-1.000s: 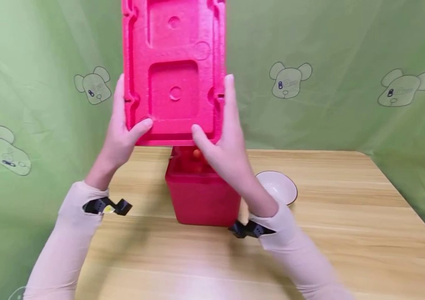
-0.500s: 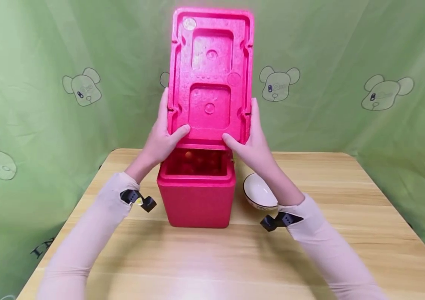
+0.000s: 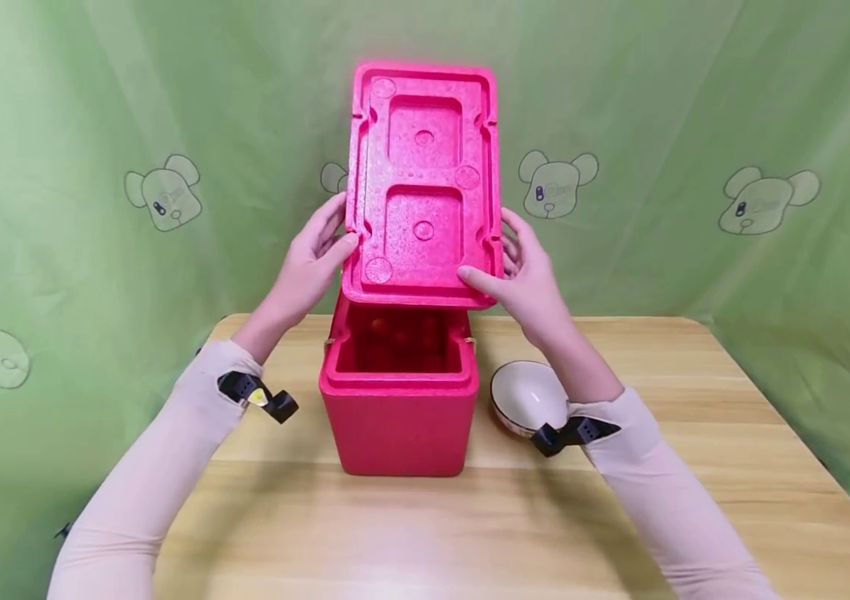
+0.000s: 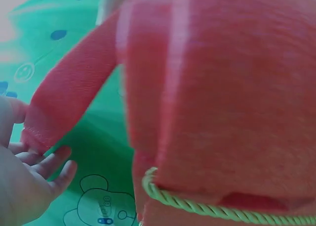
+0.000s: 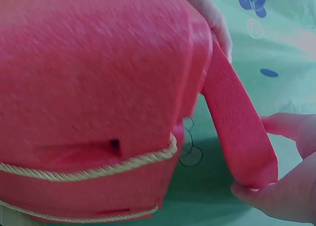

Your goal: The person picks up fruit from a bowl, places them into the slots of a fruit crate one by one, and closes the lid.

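Note:
A pink-red foam lid is raised above the back of a matching foam box, its recessed underside towards me. My left hand holds the lid's left edge, thumb at the rim and fingers behind. On the opposite edge, my right hand grips the lid with its thumb on the underside. In both wrist views the lid appears edge-on beside the box wall. Dim round reddish things lie inside the box, too dark to identify.
A white bowl with a dark rim stands right of the box on the wooden table. Twisted cord runs along the box's sides. Green curtains with bear-head drawings surround the table.
The lid has moved away from me and lower, appearing smaller. My left thumb has shifted from the underside to the rim. The view has shifted, and more of the box shows.

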Demonstrator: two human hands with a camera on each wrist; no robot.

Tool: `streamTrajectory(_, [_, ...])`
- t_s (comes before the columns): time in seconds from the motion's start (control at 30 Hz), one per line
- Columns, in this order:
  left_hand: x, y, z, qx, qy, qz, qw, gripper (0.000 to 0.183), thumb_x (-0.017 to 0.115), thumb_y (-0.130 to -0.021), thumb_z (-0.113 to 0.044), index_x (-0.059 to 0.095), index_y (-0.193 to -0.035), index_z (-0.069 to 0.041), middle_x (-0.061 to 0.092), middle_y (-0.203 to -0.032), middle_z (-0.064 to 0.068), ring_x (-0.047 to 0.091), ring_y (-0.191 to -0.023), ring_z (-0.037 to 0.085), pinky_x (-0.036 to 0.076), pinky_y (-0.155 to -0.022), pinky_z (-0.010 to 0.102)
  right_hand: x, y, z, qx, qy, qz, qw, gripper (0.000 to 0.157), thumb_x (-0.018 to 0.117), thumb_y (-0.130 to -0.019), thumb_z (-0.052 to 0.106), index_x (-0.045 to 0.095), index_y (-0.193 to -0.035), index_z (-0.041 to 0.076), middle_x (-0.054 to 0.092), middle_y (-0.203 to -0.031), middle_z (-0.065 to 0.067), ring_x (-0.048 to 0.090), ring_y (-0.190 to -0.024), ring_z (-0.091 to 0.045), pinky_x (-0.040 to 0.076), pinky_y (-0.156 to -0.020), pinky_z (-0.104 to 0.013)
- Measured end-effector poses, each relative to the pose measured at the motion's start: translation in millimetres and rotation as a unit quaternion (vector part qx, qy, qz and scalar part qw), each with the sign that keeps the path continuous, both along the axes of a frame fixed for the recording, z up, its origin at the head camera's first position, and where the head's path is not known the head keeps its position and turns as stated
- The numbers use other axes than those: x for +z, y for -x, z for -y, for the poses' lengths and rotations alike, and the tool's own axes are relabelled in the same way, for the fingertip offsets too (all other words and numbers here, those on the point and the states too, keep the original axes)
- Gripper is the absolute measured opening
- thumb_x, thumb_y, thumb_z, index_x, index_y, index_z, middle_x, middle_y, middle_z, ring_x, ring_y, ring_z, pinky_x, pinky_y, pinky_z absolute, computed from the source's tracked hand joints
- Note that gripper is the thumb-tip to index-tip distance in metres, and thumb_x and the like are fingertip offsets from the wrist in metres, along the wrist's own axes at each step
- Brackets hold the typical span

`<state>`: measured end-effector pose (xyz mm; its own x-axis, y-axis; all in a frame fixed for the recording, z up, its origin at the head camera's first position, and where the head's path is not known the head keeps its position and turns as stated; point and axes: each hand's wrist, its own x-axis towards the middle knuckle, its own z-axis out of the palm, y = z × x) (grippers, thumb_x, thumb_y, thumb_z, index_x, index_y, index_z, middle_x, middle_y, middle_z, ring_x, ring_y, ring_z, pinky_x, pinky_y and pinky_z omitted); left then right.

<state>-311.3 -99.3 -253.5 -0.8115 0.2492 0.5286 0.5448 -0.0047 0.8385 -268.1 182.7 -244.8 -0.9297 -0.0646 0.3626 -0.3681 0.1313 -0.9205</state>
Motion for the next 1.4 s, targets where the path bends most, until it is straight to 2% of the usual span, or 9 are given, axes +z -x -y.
streamTrajectory(0.17, [3.5,3.3,6,0.0,-0.056,0.065,0.9963,0.058,0.063,-0.098,-0.004,0.045,-0.153,-0.005,0.045,-0.159,0.014,0.048,-0.145,0.024,0.045,-0.114,0.031,3.8,6.0,-9,0.001,0.054,0.009,0.998,0.06,0.067,-0.095,0.004,0.044,-0.15,0.01,0.062,-0.131,-0.012,0.066,-0.117,-0.016,0.058,-0.09,-0.021])
streamTrajectory(0.33, [6.8,11.6,14,-0.006,-0.107,0.096,0.9896,0.05,0.065,-0.095,0.002,0.055,-0.143,-0.001,0.058,-0.146,0.019,0.067,-0.118,0.014,0.054,-0.099,0.025,7.8,14.9,-15,0.01,0.079,-0.004,0.997,0.046,0.065,-0.097,0.005,0.052,-0.142,0.006,0.071,-0.107,0.002,0.069,-0.099,-0.008,0.057,-0.088,-0.02])
streamTrajectory(0.47, [9.9,16.6,17,-0.032,-0.143,0.138,0.9795,0.056,0.064,-0.093,0.008,0.051,-0.146,-0.001,0.064,-0.138,0.015,0.071,-0.101,0.008,0.056,-0.093,0.023,11.3,21.2,-19,0.014,0.085,-0.003,0.996,0.033,0.065,-0.098,0.008,0.059,-0.13,0.009,0.073,-0.097,0.004,0.07,-0.09,-0.007,0.058,-0.085,-0.021])
streamTrajectory(0.6, [12.5,18.5,19,-0.049,-0.127,0.164,0.9771,0.068,0.059,-0.092,0.013,0.039,-0.155,-0.005,0.064,-0.125,0.005,0.071,-0.094,0.006,0.055,-0.091,0.02,13.1,24.1,-21,0.016,0.088,0.007,0.996,0.017,0.064,-0.099,0.009,0.061,-0.115,0.013,0.072,-0.089,0.005,0.07,-0.081,-0.006,0.058,-0.082,-0.02])
streamTrajectory(0.7, [14.5,18.4,19,-0.058,-0.105,0.162,0.9795,0.071,0.056,-0.092,0.014,0.035,-0.157,-0.004,0.061,-0.12,0.0,0.067,-0.098,0.006,0.053,-0.091,0.019,13.8,25.0,-21,0.021,0.089,0.01,0.996,0.016,0.064,-0.1,0.01,0.06,-0.115,0.012,0.072,-0.086,0.005,0.07,-0.077,-0.006,0.058,-0.08,-0.019])
streamTrajectory(0.87, [18.5,16.8,17,-0.061,-0.094,0.139,0.9839,0.065,0.055,-0.092,0.012,0.039,-0.154,0.002,0.061,-0.118,-0.001,0.061,-0.106,0.01,0.052,-0.092,0.02,18.3,24.9,-24,0.045,0.07,-0.008,0.996,0.045,0.06,-0.101,0.008,0.049,-0.144,0.006,0.072,-0.091,0.004,0.069,-0.077,-0.007,0.058,-0.079,-0.02])
streamTrajectory(0.97, [21.4,16.2,17,-0.052,-0.096,0.128,0.9858,0.057,0.056,-0.095,0.007,0.044,-0.151,0.004,0.062,-0.116,0.0,0.062,-0.103,0.01,0.052,-0.092,0.021,23.7,22.5,-26,0.059,0.055,-0.011,0.997,0.054,0.058,-0.102,0.006,0.041,-0.153,0.003,0.07,-0.097,0.003,0.068,-0.079,-0.007,0.058,-0.08,-0.019])
streamTrajectory(1.17, [27.3,13.6,19,-0.036,-0.104,0.113,0.9874,0.048,0.059,-0.098,-0.004,0.052,-0.145,0.003,0.067,-0.113,-0.004,0.065,-0.1,0.007,0.052,-0.091,0.025,35.5,18.2,-28,0.058,0.05,-0.017,0.997,0.049,0.058,-0.101,0.005,0.049,-0.148,-0.002,0.066,-0.106,0.001,0.066,-0.087,-0.008,0.056,-0.082,-0.02])
streamTrajectory(1.4, [35.4,6.3,19,-0.041,-0.15,0.108,0.9819,0.048,0.059,-0.099,-0.003,0.052,-0.146,0.002,0.072,-0.093,-0.005,0.063,-0.075,0.009,0.054,-0.08,0.022,44.4,12.6,-26,0.024,0.063,-0.052,0.996,0.032,0.068,-0.096,0.011,0.071,-0.127,0.004,0.071,-0.103,0.004,0.063,-0.09,-0.009,0.053,-0.079,-0.023])
